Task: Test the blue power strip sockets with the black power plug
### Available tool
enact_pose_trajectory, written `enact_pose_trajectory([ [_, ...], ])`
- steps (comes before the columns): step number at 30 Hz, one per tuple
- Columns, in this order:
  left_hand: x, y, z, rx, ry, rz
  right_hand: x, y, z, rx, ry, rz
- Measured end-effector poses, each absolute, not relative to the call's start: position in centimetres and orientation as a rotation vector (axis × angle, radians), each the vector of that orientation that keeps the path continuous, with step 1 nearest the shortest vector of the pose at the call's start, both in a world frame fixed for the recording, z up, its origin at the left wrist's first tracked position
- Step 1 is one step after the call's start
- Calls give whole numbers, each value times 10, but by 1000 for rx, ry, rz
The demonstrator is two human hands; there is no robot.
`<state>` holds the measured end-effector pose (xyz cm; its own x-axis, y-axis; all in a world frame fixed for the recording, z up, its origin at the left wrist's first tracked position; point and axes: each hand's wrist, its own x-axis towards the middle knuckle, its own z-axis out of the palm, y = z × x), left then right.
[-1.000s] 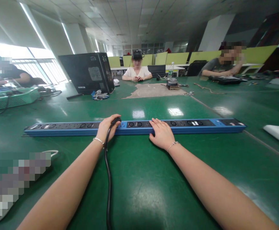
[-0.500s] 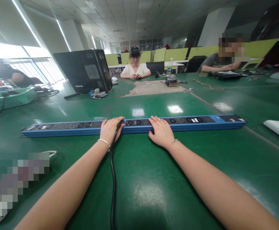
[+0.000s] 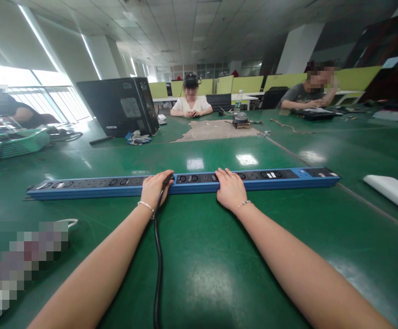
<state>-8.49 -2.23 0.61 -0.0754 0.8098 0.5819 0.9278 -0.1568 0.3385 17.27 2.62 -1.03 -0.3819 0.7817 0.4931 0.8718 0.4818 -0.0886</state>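
A long blue power strip with black socket panels lies crosswise on the green table. Near its middle, my left hand is closed around a black plug at the strip's top face; whether the plug sits in a socket is hidden by the fingers. The plug's black cable runs down toward the near edge of the view. To the right, my right hand rests over the strip, its fingers lying on the top and its thumb at the near side.
A black computer case and gloves stand beyond the strip. A green basket is at left, a white object at right, a blurred-out object at lower left. Three people sit around the table.
The view has shifted slightly, so the strip sits a little lower and further left. My right hand has moved slightly right along the strip; my left hand keeps its hold on the plug.
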Motion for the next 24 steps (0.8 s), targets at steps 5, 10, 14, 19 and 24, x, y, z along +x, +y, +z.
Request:
enact_pose_trajectory([
  [5,-72,-19,25,-1842,-1950,-1335,172,28,-10,-1367,-2239,-235],
  [10,-24,-2,23,-2206,-1910,-1121,172,28,-11,-1354,-2238,-237],
  [14,8,10,22,-2298,-1912,-932,172,29,-11,-1348,-2239,-237],
  [19,20,13,28,-2310,-1902,-751,173,29,-11,-1337,-2234,-204],
  [24,25,9,30,-2228,-1892,-605,173,29,-11,-1316,-2209,-185],
])
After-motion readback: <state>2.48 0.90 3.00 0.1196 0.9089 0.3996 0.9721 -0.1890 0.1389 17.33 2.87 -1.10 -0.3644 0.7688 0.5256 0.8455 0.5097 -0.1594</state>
